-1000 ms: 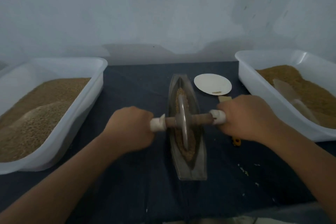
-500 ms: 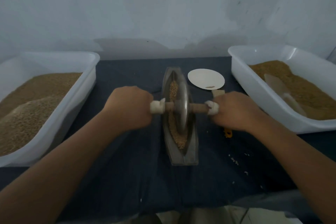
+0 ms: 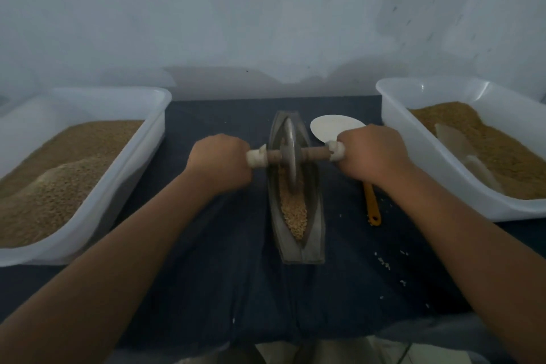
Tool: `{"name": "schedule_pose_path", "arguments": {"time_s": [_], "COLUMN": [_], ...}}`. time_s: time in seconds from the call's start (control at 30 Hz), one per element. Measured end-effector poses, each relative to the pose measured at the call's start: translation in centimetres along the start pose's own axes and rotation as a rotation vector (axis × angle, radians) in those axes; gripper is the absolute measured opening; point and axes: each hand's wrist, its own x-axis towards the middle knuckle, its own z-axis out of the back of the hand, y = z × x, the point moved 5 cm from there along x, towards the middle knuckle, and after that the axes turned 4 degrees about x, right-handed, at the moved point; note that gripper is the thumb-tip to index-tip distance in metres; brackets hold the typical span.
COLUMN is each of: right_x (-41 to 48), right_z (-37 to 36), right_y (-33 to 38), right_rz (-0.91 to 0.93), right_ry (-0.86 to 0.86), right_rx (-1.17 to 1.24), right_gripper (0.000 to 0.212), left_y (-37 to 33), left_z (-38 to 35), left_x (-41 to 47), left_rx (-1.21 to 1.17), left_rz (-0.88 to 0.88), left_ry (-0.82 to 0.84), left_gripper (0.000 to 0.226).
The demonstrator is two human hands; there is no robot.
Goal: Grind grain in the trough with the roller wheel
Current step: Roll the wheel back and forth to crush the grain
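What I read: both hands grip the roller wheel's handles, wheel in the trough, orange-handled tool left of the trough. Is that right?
No. The head view shows the orange-handled tool right of the trough, not left. Left hand and right hand grip the roller wheel, set in the trough.

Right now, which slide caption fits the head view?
Left hand and right hand hold the roller wheel in the trough of grain.

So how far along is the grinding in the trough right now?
Done: grain is loaded in the trough and the roller wheel sits in it. In hand: left hand and right hand grip its axle, wheel at the far half. Left: the grain at the near end looks like whole kernels, so much grinding likely remains.
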Motion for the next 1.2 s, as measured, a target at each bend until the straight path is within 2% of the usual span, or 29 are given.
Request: {"name": "schedule_pose_path", "arguments": {"time_s": [0.07,0.17,0.27,0.4,0.47,0.57,0.67,0.73,0.8,0.87,0.97,1.07,1.13,1.2], "right_x": [-2.8,-5.7,-3.3,2.3,2.9,0.3,-4.3,-5.8,-5.2,-3.0,0.5,1.9,1.0,-1.8], "right_z": [0.4,1.4,0.0,-1.4,-1.1,-0.1,1.6,2.0,1.0,-0.6,-2.4,-1.8,-1.3,-1.0], "right_y": [0.1,0.7,0.1,-0.6,-0.6,-0.4,1.0,1.1,0.7,-0.1,-0.9,-0.8,-0.7,-0.6], "right_rz": [0.086,0.203,0.109,-0.068,-0.063,0.025,0.214,0.267,0.212,0.059,-0.116,-0.128,-0.103,-0.055], "right_ry": [0.031,-0.083,-0.057,-0.078,-0.085,-0.039,-0.125,-0.138,-0.087,-0.009,-0.022,-0.063,0.014,0.093], "right_rx": [0.013,0.028,0.032,0.025,0.017,-0.008,0.027,0.033,0.003,-0.007,-0.004,-0.007,0.024,0.032], "right_gripper": [0.030,0.030,0.031,0.036,0.038,0.036,0.030,0.028,0.030,0.030,0.027,0.028,0.032,0.031], "left_y": [0.3,0.6,0.5,0.1,-0.2,-0.1,0.4,0.7,0.6,0.3,0.1,-0.2,-0.5,-0.6], "left_z": [-0.6,-0.9,-1.1,0.7,1.1,0.2,-1.1,-1.3,-1.2,-1.0,-0.1,1.0,1.2,1.0], "left_x": [-3.6,-6.2,-3.0,3.3,3.5,0.0,-6.0,-7.4,-6.2,-3.3,1.6,3.6,2.1,-1.2], "left_rx": [0.014,0.026,0.014,0.025,0.014,-0.007,-0.034,-0.052,-0.020,0.038,0.093,0.073,0.065,0.094], "left_rz": [-0.034,-0.071,-0.049,0.027,0.034,0.015,-0.031,-0.051,-0.057,-0.035,0.009,0.021,0.006,-0.036], "left_ry": [-0.053,-0.120,-0.027,-0.027,-0.013,0.002,-0.055,-0.099,-0.096,-0.080,-0.097,-0.042,-0.020,-0.066], "left_gripper": [0.025,0.033,0.026,0.025,0.023,0.022,0.026,0.029,0.028,0.027,0.027,0.029,0.028,0.027]}}
